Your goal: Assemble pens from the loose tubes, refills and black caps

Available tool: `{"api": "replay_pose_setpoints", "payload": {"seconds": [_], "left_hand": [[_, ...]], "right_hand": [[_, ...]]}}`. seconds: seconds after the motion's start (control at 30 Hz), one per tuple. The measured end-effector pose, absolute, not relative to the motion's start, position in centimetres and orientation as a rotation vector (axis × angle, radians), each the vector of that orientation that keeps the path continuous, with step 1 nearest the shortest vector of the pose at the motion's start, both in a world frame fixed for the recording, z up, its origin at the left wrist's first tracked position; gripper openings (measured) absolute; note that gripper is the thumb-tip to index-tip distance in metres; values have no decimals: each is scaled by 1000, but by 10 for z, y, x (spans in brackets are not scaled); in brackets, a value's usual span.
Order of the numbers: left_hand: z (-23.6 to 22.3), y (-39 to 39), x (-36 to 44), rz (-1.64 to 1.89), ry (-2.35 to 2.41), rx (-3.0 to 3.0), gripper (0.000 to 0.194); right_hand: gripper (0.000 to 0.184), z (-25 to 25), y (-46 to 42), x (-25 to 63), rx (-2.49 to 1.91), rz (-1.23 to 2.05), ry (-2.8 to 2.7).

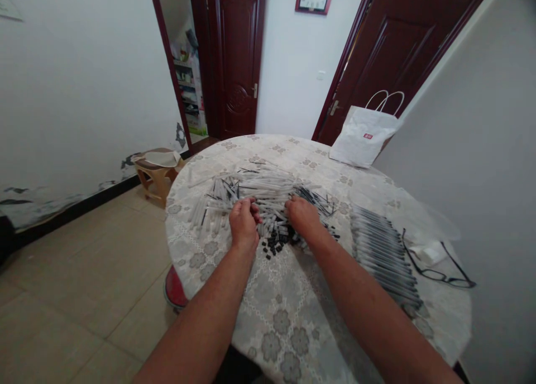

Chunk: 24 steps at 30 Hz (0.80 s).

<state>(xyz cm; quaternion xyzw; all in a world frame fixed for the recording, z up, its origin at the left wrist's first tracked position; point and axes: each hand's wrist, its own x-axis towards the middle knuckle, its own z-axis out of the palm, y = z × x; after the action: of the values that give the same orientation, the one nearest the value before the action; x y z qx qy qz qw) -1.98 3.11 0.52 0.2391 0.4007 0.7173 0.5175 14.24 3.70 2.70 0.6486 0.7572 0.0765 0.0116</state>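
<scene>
Two bare hands reach over a round table, here read as a clock face with twelve at its far edge. Its flower-patterned tablecloth (pixel 288 322) carries a loose heap of slim, pale tubes (pixel 272 190) toward eleven o'clock, lying mostly crosswise. The left hand (pixel 244 222) is at the heap's near edge, its fingers curled inward; whether they pinch anything, I cannot tell. The right hand (pixel 302 214) lies just beyond the table's middle, back upward and fingers bent down into the heap; its fingertips are hidden, so its hold cannot be told either. Thin dark rods (pixel 318 198) lie just past its knuckles, and small black caps (pixel 274 244) are scattered between the two wrists. At three o'clock, grey pen-like sticks (pixel 383 253) lie side by side in a neat row — near black-framed eyeglasses (pixel 446 279) closer to the rim. A white carrier bag (pixel 362 135) with looped handles stands at one o'clock. Off the table, a low stool (pixel 154 183) sits at ten o'clock; dark red doors (pixel 237 60) are beyond, at eleven and one.
</scene>
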Motion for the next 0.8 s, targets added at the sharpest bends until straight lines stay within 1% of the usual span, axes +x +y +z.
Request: {"api": "replay_pose_setpoints", "payload": {"seconds": [0.27,0.37,0.43,0.5,0.6,0.7,0.8], "left_hand": [[3,31,-17,1688,957,591,26],[3,29,-15,1641,947,630,28],[4,26,-14,1551,929,702,31],[7,21,-11,1409,896,823,36],[9,15,-7,1223,852,1022,40],[7,14,-6,1221,900,1086,39],[5,17,-7,1310,962,989,41]], "right_hand": [[26,31,23,151,2010,247,2340],[22,37,17,155,2138,284,2336],[22,41,10,157,2256,281,2371],[22,43,0,154,2293,210,2491],[23,40,-14,146,2190,35,2759],[26,34,-18,146,2120,-98,2938],[30,30,-10,169,2380,-31,2774]]}}
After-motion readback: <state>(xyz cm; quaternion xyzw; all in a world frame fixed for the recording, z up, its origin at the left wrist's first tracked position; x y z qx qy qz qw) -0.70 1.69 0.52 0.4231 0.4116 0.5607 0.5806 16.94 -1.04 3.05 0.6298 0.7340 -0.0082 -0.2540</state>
